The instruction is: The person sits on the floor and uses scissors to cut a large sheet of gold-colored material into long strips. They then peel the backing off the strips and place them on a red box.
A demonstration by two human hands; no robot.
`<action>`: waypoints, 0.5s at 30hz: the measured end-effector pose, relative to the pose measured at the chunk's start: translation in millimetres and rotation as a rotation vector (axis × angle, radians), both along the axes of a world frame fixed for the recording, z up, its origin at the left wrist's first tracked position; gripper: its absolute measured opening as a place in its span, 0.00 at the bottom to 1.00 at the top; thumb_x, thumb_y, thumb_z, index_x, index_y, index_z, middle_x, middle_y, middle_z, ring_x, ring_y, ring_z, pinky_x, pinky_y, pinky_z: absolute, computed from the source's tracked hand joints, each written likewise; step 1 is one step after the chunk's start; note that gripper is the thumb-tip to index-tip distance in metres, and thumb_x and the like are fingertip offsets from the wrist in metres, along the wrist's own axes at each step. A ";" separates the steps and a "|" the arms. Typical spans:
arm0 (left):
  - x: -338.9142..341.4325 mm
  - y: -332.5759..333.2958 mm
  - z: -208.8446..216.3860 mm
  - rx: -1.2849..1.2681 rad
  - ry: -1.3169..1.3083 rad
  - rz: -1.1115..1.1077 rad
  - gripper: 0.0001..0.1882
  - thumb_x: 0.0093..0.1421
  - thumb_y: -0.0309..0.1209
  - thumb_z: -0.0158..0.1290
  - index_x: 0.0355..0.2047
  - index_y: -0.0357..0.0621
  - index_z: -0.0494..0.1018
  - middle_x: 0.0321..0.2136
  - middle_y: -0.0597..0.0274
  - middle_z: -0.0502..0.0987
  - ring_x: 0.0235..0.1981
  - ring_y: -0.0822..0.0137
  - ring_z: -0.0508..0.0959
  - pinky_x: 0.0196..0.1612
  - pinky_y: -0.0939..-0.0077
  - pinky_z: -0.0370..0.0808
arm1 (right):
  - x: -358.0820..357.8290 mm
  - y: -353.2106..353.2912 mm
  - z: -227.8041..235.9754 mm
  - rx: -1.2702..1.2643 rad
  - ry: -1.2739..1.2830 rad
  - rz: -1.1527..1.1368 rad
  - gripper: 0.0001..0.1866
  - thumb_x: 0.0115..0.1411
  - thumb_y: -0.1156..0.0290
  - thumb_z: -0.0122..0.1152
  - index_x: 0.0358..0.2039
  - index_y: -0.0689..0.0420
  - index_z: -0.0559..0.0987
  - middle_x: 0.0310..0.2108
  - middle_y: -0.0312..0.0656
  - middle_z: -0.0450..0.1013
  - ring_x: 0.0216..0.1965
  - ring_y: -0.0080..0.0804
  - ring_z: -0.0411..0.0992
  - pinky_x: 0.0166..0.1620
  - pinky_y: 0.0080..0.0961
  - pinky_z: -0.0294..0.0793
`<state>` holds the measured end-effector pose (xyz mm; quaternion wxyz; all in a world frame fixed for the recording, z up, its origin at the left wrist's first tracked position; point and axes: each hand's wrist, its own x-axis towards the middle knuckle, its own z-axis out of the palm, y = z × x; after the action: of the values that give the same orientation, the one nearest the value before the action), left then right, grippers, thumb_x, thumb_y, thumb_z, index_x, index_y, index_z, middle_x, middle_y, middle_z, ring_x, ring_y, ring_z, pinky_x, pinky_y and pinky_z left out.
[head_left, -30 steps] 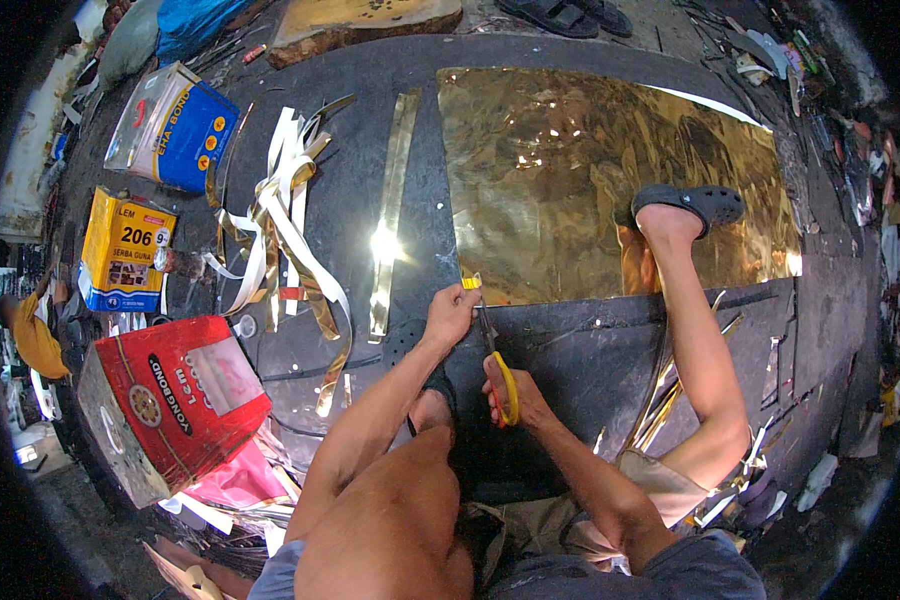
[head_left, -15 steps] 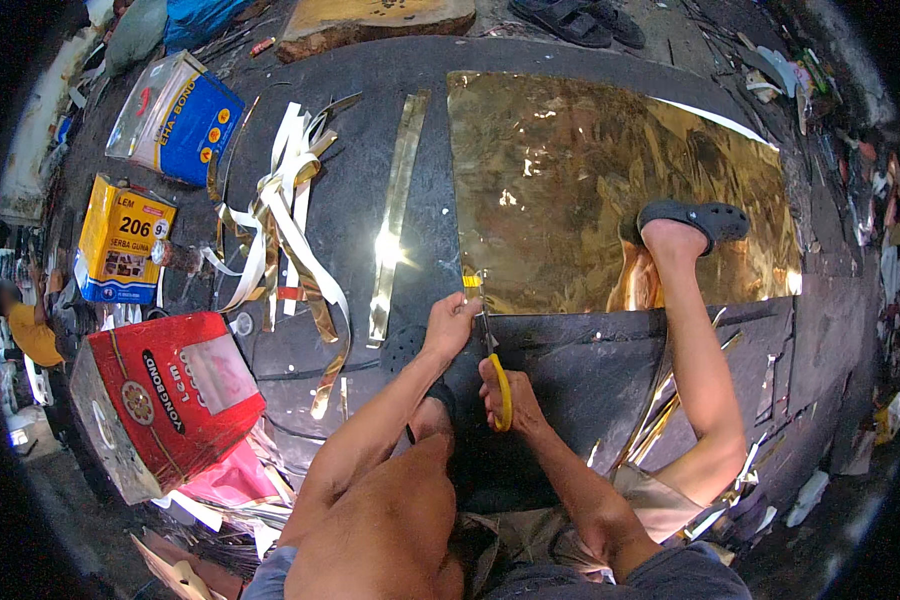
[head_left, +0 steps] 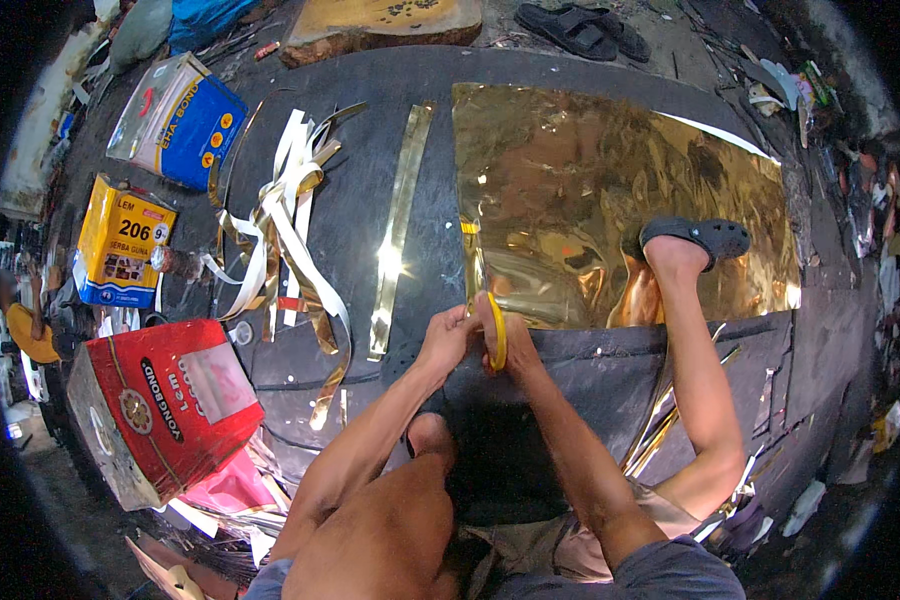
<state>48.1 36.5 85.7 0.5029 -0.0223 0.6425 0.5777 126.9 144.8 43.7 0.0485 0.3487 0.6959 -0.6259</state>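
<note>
Sheet (head_left: 620,170) first: where is it, how does it look?

Flat on the dark mat (head_left: 560,440) in front of you, roughly rectangular. Glossy gold, almost a mirror, with brownish murky patches and rippled glints (brightest at its near right corner). White sliver along the far right edge. Your dark clog (head_left: 712,243) stands on its right part.

OK, your left hand (head_left: 448,340)?

Thumb and index are pinched together on the near left corner, where a narrow, bright band runs up the left side.

Right hand (head_left: 510,338)?

Your fingers are wrapped round the yellow handle of the scissors (head_left: 500,335), right beside your left fingertips. Can't tell whether the blades are apart; too small.

Anything else near you?

One gold strip (head_left: 402,230) lies apart, left of the big piece, with a hot glare spot. Farther left, a tangle of white and gold strips (head_left: 295,200), then three cans: blue (head_left: 200,135), yellow (head_left: 125,245) and red (head_left: 175,395), that last one nearest you.
</note>
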 end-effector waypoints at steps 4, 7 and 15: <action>-1.5 -0.2 18.0 0.029 0.048 -0.009 0.10 0.67 0.32 0.50 0.30 0.40 0.74 0.24 0.69 0.75 0.23 0.79 0.71 0.25 0.82 0.65 | -39.8 23.9 1.2 0.296 -0.019 0.115 0.36 0.66 0.40 0.41 0.33 0.66 0.78 0.21 0.54 0.74 0.23 0.48 0.75 0.28 0.41 0.72; -2.6 -2.5 24.4 0.027 0.060 -0.017 0.09 0.66 0.32 0.51 0.30 0.41 0.74 0.22 0.71 0.73 0.22 0.80 0.68 0.24 0.82 0.63 | -68.1 42.3 6.3 0.296 -0.121 0.087 0.44 0.62 0.31 0.36 0.30 0.65 0.81 0.24 0.58 0.76 0.27 0.51 0.76 0.32 0.43 0.72; -4.0 -8.9 43.3 0.049 0.055 0.022 0.10 0.66 0.33 0.52 0.28 0.43 0.72 0.20 0.74 0.69 0.21 0.81 0.66 0.24 0.84 0.61 | -154.0 81.3 10.4 0.048 -0.171 -0.056 0.53 0.53 0.19 0.33 0.20 0.64 0.82 0.17 0.47 0.74 0.25 0.41 0.76 0.32 0.39 0.73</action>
<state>44.1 27.6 129.0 0.4790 -0.0014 0.6415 0.5992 -27.1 226.1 54.1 0.0817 0.4213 0.6939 -0.5783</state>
